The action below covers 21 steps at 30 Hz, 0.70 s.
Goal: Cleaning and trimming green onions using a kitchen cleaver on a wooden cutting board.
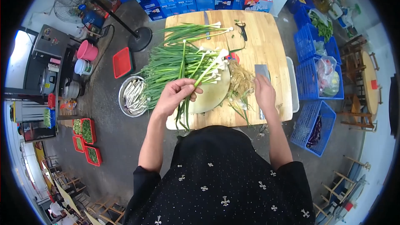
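Observation:
My left hand [179, 93] pinches a few garlic stalks [203, 72] with white bulb ends, above the near left part of a round cutting board [211, 100]. A large pile of green stalks [165, 65] covers the board's far left side, bulbs pointing right. My right hand [265, 93] lies over a cleaver [262, 68] at the wooden table's right side; its grip is partly hidden. Between board and cleaver is a heap of cut-off roots [240, 76]. Farther back lie more stalks [187, 32], a long knife [206, 18] and a black peeler [242, 31].
The wooden table [259, 34] has blue cartons behind it. At its left are a steel bowl of whitish long vegetables [120, 100], a red basket [122, 62] and a fan base [140, 39]. Blue crates [312, 125] stand on the right, beside a white tray [293, 84].

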Available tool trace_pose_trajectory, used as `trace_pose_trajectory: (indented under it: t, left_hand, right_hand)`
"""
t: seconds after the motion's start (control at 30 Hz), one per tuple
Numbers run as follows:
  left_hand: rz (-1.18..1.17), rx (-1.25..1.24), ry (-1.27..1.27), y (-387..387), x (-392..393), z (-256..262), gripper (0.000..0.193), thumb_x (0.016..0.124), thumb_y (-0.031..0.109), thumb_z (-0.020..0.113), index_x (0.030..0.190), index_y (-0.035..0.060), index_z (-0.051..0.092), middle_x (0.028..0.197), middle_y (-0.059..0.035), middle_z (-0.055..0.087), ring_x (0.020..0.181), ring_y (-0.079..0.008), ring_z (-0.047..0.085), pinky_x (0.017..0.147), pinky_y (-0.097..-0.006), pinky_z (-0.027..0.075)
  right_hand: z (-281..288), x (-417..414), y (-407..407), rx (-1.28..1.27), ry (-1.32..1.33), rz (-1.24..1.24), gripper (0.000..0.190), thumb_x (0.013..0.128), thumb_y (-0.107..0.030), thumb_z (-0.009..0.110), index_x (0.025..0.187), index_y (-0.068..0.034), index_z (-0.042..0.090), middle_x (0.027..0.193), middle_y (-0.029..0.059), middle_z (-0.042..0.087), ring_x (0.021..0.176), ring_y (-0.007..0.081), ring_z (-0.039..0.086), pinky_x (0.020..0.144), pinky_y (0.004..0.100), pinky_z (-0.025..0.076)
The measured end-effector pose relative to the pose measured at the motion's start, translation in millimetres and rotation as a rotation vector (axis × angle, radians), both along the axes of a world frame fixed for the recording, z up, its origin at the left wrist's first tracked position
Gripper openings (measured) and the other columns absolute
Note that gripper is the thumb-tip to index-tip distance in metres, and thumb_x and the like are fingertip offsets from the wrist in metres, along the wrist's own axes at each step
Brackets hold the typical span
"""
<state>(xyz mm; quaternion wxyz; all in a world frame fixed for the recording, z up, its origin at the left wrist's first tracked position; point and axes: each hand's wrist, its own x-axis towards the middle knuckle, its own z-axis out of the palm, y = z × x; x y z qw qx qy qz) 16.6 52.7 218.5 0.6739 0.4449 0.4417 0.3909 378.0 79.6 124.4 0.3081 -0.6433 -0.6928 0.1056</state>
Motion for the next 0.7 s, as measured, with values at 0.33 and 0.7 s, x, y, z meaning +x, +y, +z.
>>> trace_pose_trajectory:
  t: [0.33, 0.7]
  left_hand:
    - [0.194, -0.047, -0.475, 22.2, 22.8, 20.2, 0.024, 0.104, 0.017, 0.067, 0.124, 0.0059, 0.062, 0.126, -0.0133, 0.07, 0.112, -0.025, 0.068, 0.105, -0.0401, 0.054]
    - [0.331, -0.102, -0.871, 29.1, 38.6, -7.7, 0.023, 0.105, 0.01, 0.063, 0.128, 0.0097, 0.062, 0.144, -0.0097, 0.061, 0.126, -0.0265, 0.064, 0.114, -0.0505, 0.053]
  right_hand:
    - [-19.5, -26.4, -18.6, -0.249, -0.061, 0.164, 0.026, 0.097, -0.009, 0.059, 0.118, -0.006, 0.075, 0.135, 0.0268, 0.066, 0.111, 0.0455, 0.068, 0.094, 0.0489, 0.056]
    - [81.6, -69.9, -26.1, -0.24, 0.745, 0.359, 0.046, 0.104, -0.019, 0.065, 0.145, 0.002, 0.059, 0.138, 0.0253, 0.067, 0.132, 0.0313, 0.063, 0.11, 0.0377, 0.048]
